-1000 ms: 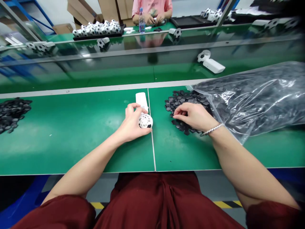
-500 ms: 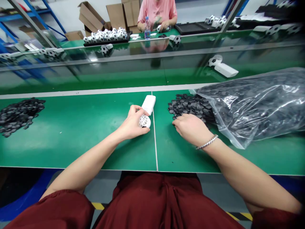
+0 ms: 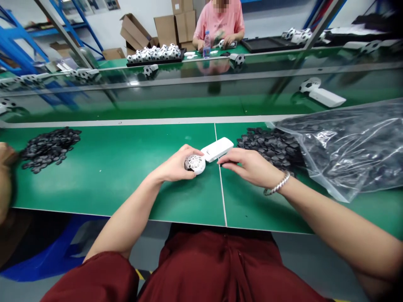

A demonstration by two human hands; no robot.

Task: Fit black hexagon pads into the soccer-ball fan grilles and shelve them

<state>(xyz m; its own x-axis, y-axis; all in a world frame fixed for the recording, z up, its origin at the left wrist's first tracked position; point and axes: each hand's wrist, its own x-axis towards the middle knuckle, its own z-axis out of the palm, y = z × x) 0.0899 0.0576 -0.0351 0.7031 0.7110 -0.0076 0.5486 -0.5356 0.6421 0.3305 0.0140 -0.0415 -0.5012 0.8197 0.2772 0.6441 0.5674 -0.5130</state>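
Observation:
My left hand (image 3: 175, 164) is shut around a white lattice ball (image 3: 195, 164) with black patches showing in a few of its openings. Touching the ball's right side is a white rectangular block (image 3: 218, 149), lying on the green bench (image 3: 126, 197). My right hand (image 3: 248, 166) is close to the block, its thumb and fingertips pinched on a small black piece (image 3: 224, 163). Behind this hand lies a heap of black polygonal patches (image 3: 267, 147), spilling from a clear plastic bag (image 3: 346, 147).
A second heap of black patches (image 3: 48, 149) lies to the left. A glass partition (image 3: 189, 96) runs along the bench's far side. Beyond it, a person in a pink shirt (image 3: 218, 21) works near a tray of white-and-black balls (image 3: 154, 54). A dark shape (image 3: 4, 167) intrudes at the left edge.
My right hand has moved left from the heap to near the ball and now pinches a black piece. The white block has swung from the ball's far side to its right.

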